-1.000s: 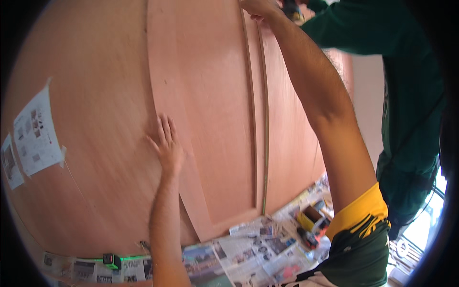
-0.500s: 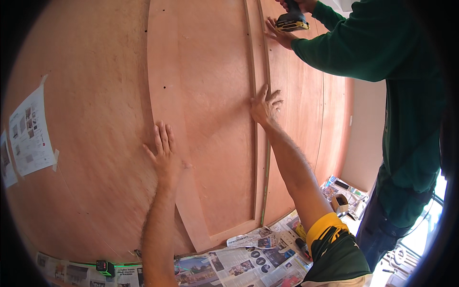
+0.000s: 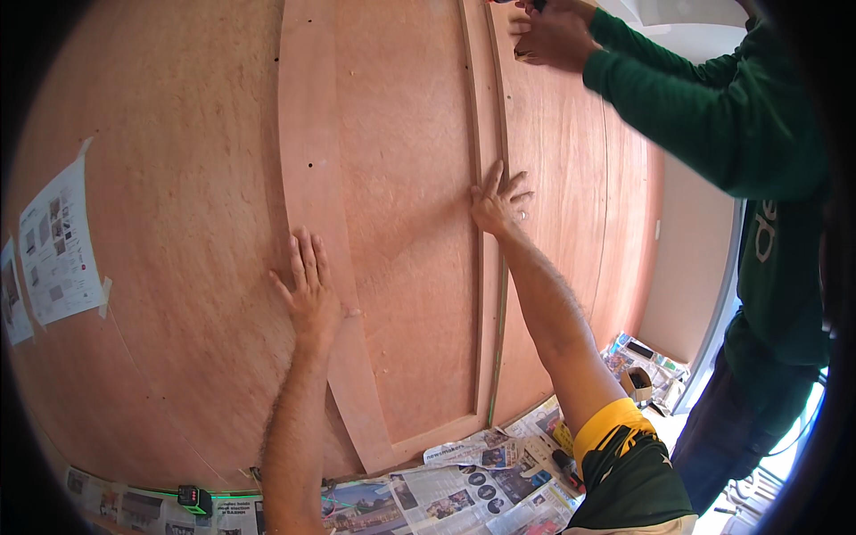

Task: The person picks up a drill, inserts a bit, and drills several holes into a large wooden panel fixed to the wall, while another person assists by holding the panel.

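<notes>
Both my hands lie flat against a wooden panel wall. My left hand (image 3: 314, 290) has its fingers stretched upward on a wide vertical wooden strip (image 3: 310, 125), just below a dark screw hole. Farther right, my right hand (image 3: 502, 203) spreads its fingers across a narrow vertical wooden batten (image 3: 484, 107); a ring shows on one finger. Between the two strips is a plain plywood panel (image 3: 406, 294). At the upper right a co-worker's hands (image 3: 557, 37) are near the batten's top, partly blurred. The tool there is mostly hidden.
The co-worker in a green sweater (image 3: 704, 125) stands close on the right. Newspaper sheets (image 3: 419, 490) cover the floor edge. A laser level (image 3: 193, 500) casts a green line at the lower left. Papers (image 3: 61, 245) are taped to the wall. A small open cardboard box (image 3: 637, 383) sits at the right.
The co-worker has shifted, and their hands have moved up and to the right; the drill seen before is now mostly out of sight. My hands stay on the same strips.
</notes>
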### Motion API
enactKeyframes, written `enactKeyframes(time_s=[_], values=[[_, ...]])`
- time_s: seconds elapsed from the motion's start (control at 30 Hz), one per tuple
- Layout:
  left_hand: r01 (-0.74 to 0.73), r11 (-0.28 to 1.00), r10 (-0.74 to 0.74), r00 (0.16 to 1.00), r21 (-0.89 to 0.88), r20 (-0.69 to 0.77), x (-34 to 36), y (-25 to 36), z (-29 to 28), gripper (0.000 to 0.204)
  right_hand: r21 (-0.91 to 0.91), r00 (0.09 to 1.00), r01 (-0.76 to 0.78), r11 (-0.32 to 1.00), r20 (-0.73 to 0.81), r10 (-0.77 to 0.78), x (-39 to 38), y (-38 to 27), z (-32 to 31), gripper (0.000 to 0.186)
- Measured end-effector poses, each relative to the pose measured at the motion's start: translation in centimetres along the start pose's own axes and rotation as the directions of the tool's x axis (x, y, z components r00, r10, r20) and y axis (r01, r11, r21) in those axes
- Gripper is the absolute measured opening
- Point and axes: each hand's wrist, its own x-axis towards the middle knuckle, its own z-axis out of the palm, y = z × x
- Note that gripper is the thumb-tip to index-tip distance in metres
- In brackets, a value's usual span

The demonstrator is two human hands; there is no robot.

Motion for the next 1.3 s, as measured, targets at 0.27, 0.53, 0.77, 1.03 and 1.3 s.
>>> enactKeyframes(time_s=[0.27, 0.53, 0.77, 1.03, 1.3], values=[[0.008, 1.0, -0.008, 1.0, -0.014, 0.008, -0.1, -0.1, -0.3, 0.161, -0.01, 0.999, 0.027, 1.0, -0.041, -0.027, 0.9, 0.9, 0.9, 0.082], [-0.013, 0.998, 0.011, 1.0, -0.064, -0.024, -0.3, -0.3, 0.0, 0.162, -0.013, 0.998, 0.039, 0.999, -0.055, -0.039, 1.0, 1.0, 0.9, 0.084], [0.0, 0.999, -0.001, 1.0, -0.038, -0.022, -0.4, -0.4, 0.0, 0.162, -0.014, 0.997, 0.042, 0.999, -0.058, -0.042, 1.4, 1.1, 1.4, 0.084], [0.0, 0.998, 0.001, 1.0, -0.063, 0.003, -0.4, -0.3, -0.3, 0.164, -0.007, 0.999, 0.03, 1.0, -0.041, -0.031, 0.9, 0.7, 0.7, 0.083], [-0.009, 0.999, 0.008, 0.999, -0.049, -0.032, -0.3, -0.5, 0.3, 0.163, 0.014, 1.0, 0.021, 1.0, 0.001, -0.021, -0.1, 0.0, -0.3, 0.081]])
